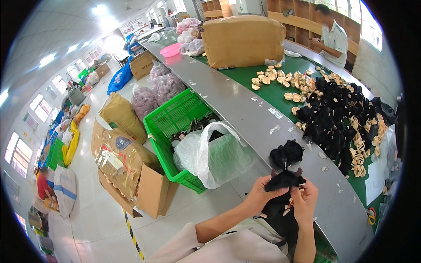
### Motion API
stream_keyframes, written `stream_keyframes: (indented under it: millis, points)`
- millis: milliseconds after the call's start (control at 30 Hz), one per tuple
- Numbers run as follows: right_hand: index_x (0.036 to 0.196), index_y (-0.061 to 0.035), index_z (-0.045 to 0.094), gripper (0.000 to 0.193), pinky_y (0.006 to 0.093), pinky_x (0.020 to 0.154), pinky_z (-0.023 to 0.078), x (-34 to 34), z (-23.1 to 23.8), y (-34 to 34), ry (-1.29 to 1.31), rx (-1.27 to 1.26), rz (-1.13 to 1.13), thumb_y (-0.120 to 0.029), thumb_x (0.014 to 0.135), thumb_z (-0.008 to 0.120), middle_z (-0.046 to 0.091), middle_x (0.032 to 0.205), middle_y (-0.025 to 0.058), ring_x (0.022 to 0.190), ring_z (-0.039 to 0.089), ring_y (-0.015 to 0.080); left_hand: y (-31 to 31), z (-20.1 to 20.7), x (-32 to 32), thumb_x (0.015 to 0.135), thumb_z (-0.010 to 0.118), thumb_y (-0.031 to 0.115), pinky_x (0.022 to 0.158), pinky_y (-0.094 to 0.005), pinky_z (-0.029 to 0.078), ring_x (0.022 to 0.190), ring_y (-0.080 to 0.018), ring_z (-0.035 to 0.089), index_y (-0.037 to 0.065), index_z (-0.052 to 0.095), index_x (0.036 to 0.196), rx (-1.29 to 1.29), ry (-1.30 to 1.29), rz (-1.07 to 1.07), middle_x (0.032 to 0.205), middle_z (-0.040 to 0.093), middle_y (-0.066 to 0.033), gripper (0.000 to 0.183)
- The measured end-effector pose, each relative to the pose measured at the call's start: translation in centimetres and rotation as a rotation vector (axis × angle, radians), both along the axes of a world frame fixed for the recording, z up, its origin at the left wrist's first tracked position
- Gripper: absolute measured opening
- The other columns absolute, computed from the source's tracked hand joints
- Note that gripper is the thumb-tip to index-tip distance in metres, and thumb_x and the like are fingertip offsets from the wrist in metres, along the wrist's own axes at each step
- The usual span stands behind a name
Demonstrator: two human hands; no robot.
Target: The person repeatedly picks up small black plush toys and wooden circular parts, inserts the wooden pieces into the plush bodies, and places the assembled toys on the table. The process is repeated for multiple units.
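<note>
Both my hands are closed on a black furry plush piece (284, 180) at the front edge of the grey metal table rim. My left hand (259, 193) pinches its left side, and my right hand (305, 196) grips its right side with the thumb pressed in. Just beyond it, another black furry piece (287, 153) rests on the metal; I cannot tell whether the two are joined. Below my hands, more black plush with small tan parts lies in my lap, partly hidden by my wrists.
Black plush pieces with tan parts (326, 109) heap on the green tabletop (239, 81), beside tan shell-like pieces (267, 78). Orange-handled scissors (372, 215) lie right. A green crate (164, 125) with a plastic bag (215, 153) and an open carton (151, 193) stand left. A person (335, 39) is across.
</note>
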State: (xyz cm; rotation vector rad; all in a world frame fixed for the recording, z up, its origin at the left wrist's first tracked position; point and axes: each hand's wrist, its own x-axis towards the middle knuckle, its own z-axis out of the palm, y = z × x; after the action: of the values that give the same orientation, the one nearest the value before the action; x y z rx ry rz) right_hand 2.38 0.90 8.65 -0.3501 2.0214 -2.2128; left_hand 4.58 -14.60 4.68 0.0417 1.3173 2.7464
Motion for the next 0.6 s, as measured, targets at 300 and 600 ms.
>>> stream_keyframes:
  millis: [300,600]
  points:
    - [0.094,0.0027,0.060,0.007,0.0181,0.048,0.034,0.2,-0.2,0.3,0.026,0.050,-0.055,0.002,0.087,0.057,0.054,0.068,-0.0036,0.056,0.046,0.0009,0.0,-0.9,0.1,0.087,0.073,0.009,0.075,-0.0255,0.050,0.084,-0.0088,0.062,0.001,0.067,0.105,0.024,-0.115,-0.072,0.094,0.068,-0.0012,0.020]
    - [0.083,-0.0011,0.053,0.005,0.0182,0.047,0.030,0.5,-1.7,2.1,0.109,0.143,-0.152,0.002,0.087,0.056,0.048,0.068,-0.0044,0.054,0.043,0.0008,0.9,-2.6,-0.2,0.091,0.069,0.016,0.078,-0.0253,0.052,0.089,-0.0095,0.062,-0.001,0.058,0.113,0.012,-0.138,-0.073,0.098,0.065,-0.0031,0.030]
